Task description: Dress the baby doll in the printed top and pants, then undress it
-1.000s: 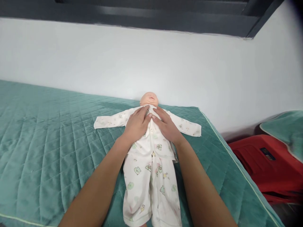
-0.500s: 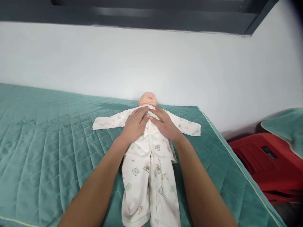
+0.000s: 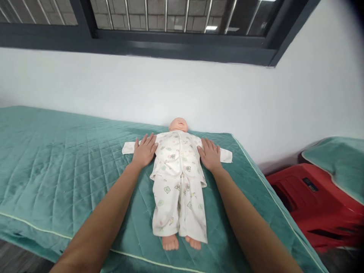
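Note:
A baby doll [image 3: 178, 124] lies on its back, head toward the wall, its bare feet pointing at me. It wears a white pajama top [image 3: 179, 151] with small printed animals and matching pajama pants [image 3: 179, 206]. The sleeves stretch out to both sides. My left hand [image 3: 145, 151] lies flat over the sleeve on the left, close to the shoulder, fingers spread. On the other sleeve rests my right hand [image 3: 210, 153], also flat with its fingers apart. Neither hand grips the cloth.
Green quilted bedding [image 3: 71, 170] with a pale piped edge spreads under the doll. Behind it stands a white wall [image 3: 142, 87] below a dark window frame [image 3: 176, 47] with metal bars. To the right are a red plastic stool [image 3: 315, 201] and a green cloth [image 3: 338, 159].
Both hands have moved apart from the middle of the doll's chest, outward onto the sleeves. The view has tilted up and back, bringing the window bars and the doll's feet into sight.

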### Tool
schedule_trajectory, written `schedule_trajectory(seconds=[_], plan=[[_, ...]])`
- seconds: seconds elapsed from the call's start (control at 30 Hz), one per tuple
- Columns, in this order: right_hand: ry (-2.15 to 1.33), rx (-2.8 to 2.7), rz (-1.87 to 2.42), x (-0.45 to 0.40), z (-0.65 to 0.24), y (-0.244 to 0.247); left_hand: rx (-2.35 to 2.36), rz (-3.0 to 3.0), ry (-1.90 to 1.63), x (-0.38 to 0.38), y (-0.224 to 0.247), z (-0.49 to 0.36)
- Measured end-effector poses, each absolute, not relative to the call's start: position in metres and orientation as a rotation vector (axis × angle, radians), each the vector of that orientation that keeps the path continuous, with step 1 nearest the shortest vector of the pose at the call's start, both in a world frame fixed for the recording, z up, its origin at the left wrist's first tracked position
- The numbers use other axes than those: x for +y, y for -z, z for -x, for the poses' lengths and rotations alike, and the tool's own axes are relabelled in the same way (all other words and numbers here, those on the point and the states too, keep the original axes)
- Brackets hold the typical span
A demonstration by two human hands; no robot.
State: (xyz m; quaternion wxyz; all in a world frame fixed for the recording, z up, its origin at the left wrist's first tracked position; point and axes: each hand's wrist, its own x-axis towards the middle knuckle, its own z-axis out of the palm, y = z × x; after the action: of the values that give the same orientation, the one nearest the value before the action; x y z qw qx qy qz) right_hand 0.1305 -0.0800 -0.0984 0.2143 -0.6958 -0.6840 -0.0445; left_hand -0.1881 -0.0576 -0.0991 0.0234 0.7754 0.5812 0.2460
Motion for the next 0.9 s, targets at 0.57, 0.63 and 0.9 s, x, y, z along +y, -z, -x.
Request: schedule_trajectory(seconds=[0.57,0.63,0.9], plan=[[0.012,-1.827,2.372,-0.173,-0.216,0.101,2.17,-2.027,-0.57,-0.097,0.104,0.277],[0.029,-1.819,2.344,-0.19,-0.212,0.1,2.201,-2.003,-0.605,-0.101,0.099,0.276],[-0.142,-1.831,1.904,-0.27,-0.147,0.103,1.918,-2.098,-1.015,-0.159,0.1,0.235]])
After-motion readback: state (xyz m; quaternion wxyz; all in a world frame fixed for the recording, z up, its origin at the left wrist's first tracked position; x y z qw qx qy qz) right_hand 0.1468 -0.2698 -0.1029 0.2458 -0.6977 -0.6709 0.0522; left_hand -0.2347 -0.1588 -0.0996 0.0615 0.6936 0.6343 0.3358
